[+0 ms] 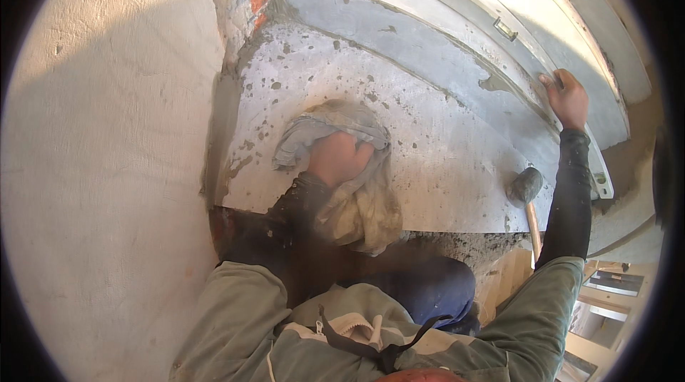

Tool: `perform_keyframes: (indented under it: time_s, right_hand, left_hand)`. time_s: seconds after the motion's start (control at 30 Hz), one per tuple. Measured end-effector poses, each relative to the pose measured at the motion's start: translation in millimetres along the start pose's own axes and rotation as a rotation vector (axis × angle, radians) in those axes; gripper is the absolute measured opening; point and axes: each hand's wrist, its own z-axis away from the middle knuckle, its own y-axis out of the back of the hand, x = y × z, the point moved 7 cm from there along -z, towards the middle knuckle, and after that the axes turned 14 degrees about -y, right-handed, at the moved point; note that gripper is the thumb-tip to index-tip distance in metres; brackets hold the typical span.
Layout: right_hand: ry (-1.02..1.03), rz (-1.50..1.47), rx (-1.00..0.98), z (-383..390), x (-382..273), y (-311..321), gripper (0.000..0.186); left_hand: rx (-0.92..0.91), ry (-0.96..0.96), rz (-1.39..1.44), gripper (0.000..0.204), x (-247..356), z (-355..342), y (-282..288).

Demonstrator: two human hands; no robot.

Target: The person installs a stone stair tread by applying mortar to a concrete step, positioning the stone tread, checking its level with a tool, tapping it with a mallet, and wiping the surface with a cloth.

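My left hand (341, 159) is pressed down with its fingers closed into a bunched, dirty grey rag (367, 218). The rag lies on a pale slab (457, 168) spotted with wet mortar, and part of it hangs over the near edge. At the right, my right hand (569, 101) grips a long pale spirit level (523, 49) by its edge. Its small vial window shows beyond the hand, and one end comes down past my right forearm. A mallet (526, 186) with a dark head and wooden handle rests by the slab's near right corner.
A plastered wall (107, 154) stands close on my left. Further slabs rise like steps, with a mortar-smeared grey face (385, 29) behind the near one. Broken masonry with orange brick (258, 7) shows at the far left corner. Wooden frames (606, 296) lie below right.
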Motion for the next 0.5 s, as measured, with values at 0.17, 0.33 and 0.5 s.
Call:
perform_keyframes:
  time_s: [0.17, 0.33, 0.5]
  right_hand:
    - [-0.024, -0.020, -0.036, -12, 43, -15, 0.043]
    - [-0.004, 0.072, 0.053, -36, 14, -54, 0.038]
    - [-0.172, 0.189, 0.116, -26, 30, -39, 0.040]
  left_hand:
    - [-0.005, -0.054, -0.083, 0.047, 27, -13, -3]
    - [0.190, -0.172, 0.007, 0.040, 5, -5, -6]
    - [0.234, -0.248, 0.086, 0.038, 23, -12, -6]
